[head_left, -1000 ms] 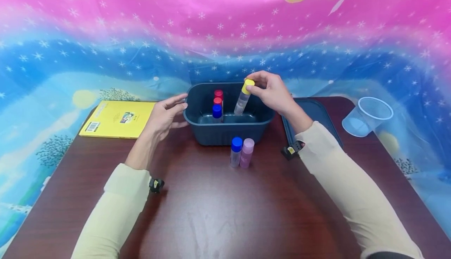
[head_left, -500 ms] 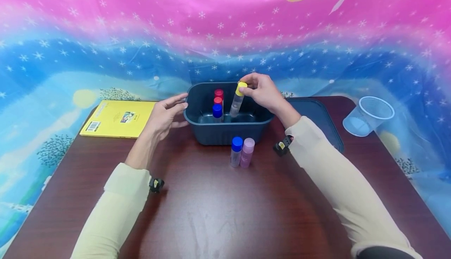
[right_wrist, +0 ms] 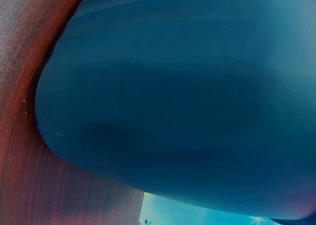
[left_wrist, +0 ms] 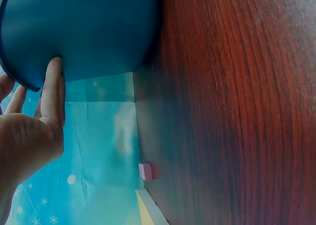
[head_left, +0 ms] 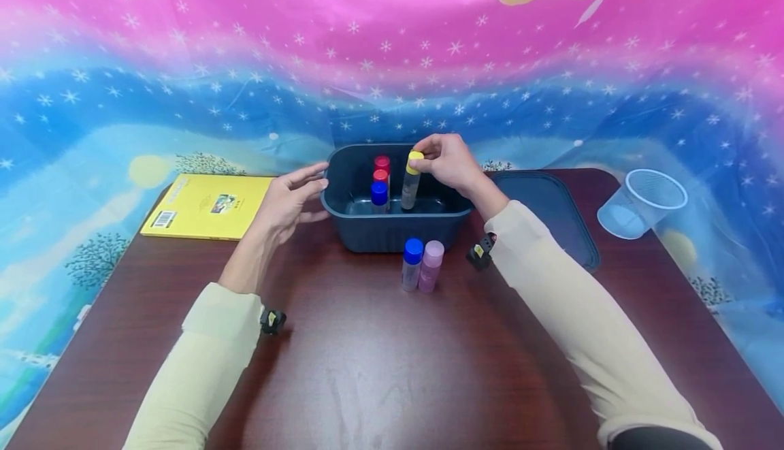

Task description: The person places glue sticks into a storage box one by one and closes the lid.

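Note:
My right hand (head_left: 452,164) pinches the yellow cap of a small clear bottle (head_left: 409,191), held nearly upright inside a dark plastic bin (head_left: 367,233). To its left in the bin stand two red-capped bottles (head_left: 382,164) and a blue-capped bottle (head_left: 379,195). My left hand (head_left: 283,203) rests its fairly straight fingers against the bin's left end; the left wrist view shows a fingertip (left_wrist: 56,64) on the outer wall. In front of the bin, a blue-capped bottle (head_left: 412,266) and a pink bottle (head_left: 431,267) stand side by side. The right wrist view is filled by the bin's wall (right_wrist: 173,96).
A yellow book (head_left: 208,208) lies on the brown table (head_left: 367,368) at the left. Right of the bin is a dark flat lid (head_left: 545,212), partly behind the right forearm. A light-blue mesh cup (head_left: 637,208) stands tilted-looking near the right edge.
My right hand has moved left and slightly down with the yellow-capped bottle, which now hangs lower and straighter in the bin. The left hand stays against the bin.

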`<state>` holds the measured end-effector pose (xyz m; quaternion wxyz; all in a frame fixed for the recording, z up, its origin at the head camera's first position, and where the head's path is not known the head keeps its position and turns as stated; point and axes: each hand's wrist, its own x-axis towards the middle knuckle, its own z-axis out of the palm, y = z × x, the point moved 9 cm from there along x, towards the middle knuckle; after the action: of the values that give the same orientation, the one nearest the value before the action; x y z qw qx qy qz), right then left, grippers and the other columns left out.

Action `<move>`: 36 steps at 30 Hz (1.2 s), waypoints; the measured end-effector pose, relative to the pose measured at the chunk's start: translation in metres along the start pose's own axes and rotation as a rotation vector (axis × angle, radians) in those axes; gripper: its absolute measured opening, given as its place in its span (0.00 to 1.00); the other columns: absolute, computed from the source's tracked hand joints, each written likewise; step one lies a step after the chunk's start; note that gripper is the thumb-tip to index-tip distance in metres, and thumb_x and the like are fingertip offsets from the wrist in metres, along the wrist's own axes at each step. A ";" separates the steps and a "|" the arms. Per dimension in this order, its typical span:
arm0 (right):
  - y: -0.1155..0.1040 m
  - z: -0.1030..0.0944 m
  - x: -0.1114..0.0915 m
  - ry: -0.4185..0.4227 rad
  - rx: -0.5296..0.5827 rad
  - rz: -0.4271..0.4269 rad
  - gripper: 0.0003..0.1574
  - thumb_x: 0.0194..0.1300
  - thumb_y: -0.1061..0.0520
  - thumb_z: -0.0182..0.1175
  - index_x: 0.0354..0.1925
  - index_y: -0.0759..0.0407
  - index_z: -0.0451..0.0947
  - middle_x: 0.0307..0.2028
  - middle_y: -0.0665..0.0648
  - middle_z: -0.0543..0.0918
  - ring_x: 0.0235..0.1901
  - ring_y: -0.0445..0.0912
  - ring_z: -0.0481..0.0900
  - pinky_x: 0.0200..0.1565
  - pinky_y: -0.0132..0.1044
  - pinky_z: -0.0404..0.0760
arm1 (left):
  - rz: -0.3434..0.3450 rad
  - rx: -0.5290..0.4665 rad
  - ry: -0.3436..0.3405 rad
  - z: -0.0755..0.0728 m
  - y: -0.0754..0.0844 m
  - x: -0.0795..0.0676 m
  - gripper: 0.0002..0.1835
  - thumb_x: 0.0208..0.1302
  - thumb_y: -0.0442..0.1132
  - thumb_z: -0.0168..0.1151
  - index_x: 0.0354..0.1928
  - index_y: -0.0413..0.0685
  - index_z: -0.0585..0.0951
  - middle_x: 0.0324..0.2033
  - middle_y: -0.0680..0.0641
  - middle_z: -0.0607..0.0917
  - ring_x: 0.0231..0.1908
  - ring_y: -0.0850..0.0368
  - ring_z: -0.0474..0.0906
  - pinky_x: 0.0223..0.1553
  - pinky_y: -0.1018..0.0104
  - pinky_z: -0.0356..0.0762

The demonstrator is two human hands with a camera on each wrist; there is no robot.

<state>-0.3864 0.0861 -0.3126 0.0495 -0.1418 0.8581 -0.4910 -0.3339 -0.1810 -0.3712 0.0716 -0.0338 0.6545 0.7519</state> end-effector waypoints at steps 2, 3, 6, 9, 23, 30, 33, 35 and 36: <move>0.001 0.001 0.001 -0.002 -0.012 0.003 0.17 0.71 0.61 0.64 0.55 0.69 0.79 0.50 0.65 0.82 0.50 0.54 0.79 0.55 0.46 0.80 | -0.002 0.000 0.001 0.000 0.000 0.000 0.25 0.70 0.38 0.66 0.68 0.52 0.78 0.67 0.43 0.74 0.51 0.49 0.84 0.48 0.42 0.82; 0.001 0.002 0.002 -0.004 -0.016 0.006 0.18 0.71 0.61 0.64 0.55 0.69 0.79 0.50 0.65 0.82 0.51 0.55 0.79 0.56 0.47 0.80 | -0.003 0.000 0.000 0.000 0.000 0.000 0.25 0.70 0.38 0.66 0.69 0.52 0.77 0.67 0.43 0.74 0.51 0.48 0.84 0.48 0.43 0.82; 0.003 0.003 0.004 -0.013 -0.022 0.022 0.18 0.71 0.62 0.63 0.56 0.70 0.78 0.51 0.66 0.81 0.52 0.55 0.79 0.57 0.48 0.79 | -0.008 0.001 0.001 0.000 0.001 -0.001 0.25 0.70 0.38 0.66 0.69 0.52 0.77 0.67 0.44 0.74 0.52 0.46 0.84 0.48 0.43 0.83; 0.005 0.005 0.004 -0.022 -0.036 0.034 0.19 0.71 0.61 0.63 0.57 0.69 0.78 0.52 0.65 0.81 0.52 0.56 0.79 0.57 0.48 0.79 | -0.008 0.008 0.001 0.001 0.001 -0.002 0.25 0.70 0.38 0.66 0.69 0.52 0.77 0.67 0.44 0.74 0.52 0.45 0.84 0.48 0.43 0.82; 0.009 0.005 0.004 -0.010 -0.080 0.049 0.22 0.70 0.59 0.65 0.59 0.66 0.78 0.54 0.64 0.82 0.55 0.54 0.80 0.59 0.47 0.79 | -0.011 0.011 -0.001 0.001 -0.003 -0.002 0.25 0.71 0.38 0.65 0.69 0.54 0.77 0.68 0.44 0.73 0.57 0.44 0.80 0.46 0.47 0.85; 0.006 0.002 0.003 0.014 -0.048 0.020 0.20 0.70 0.61 0.65 0.58 0.67 0.79 0.53 0.64 0.83 0.54 0.54 0.80 0.58 0.46 0.80 | -0.014 0.012 -0.005 0.001 -0.004 -0.001 0.26 0.70 0.39 0.66 0.69 0.54 0.77 0.69 0.44 0.72 0.57 0.44 0.80 0.51 0.43 0.81; 0.005 0.001 0.002 0.024 -0.032 0.013 0.20 0.70 0.61 0.65 0.57 0.68 0.79 0.53 0.65 0.83 0.55 0.54 0.80 0.58 0.46 0.79 | -0.009 0.022 0.000 0.000 -0.004 -0.001 0.26 0.70 0.40 0.66 0.69 0.55 0.77 0.69 0.45 0.72 0.57 0.44 0.80 0.48 0.46 0.83; 0.004 0.000 0.001 0.035 -0.019 0.006 0.20 0.70 0.61 0.65 0.57 0.68 0.79 0.53 0.65 0.83 0.55 0.54 0.80 0.58 0.46 0.79 | -0.008 0.026 0.002 0.000 -0.004 -0.001 0.26 0.70 0.40 0.66 0.69 0.56 0.77 0.68 0.45 0.73 0.57 0.44 0.81 0.47 0.48 0.84; 0.004 -0.001 0.000 0.042 -0.009 0.001 0.20 0.70 0.61 0.65 0.58 0.68 0.79 0.54 0.65 0.83 0.55 0.54 0.80 0.59 0.47 0.79 | -0.009 0.025 0.002 0.000 -0.004 -0.002 0.26 0.70 0.40 0.66 0.69 0.56 0.77 0.68 0.45 0.73 0.57 0.45 0.81 0.46 0.48 0.85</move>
<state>-0.3878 0.0888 -0.3149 0.0311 -0.1310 0.8612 -0.4901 -0.3317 -0.1806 -0.3752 0.0744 -0.0366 0.6639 0.7432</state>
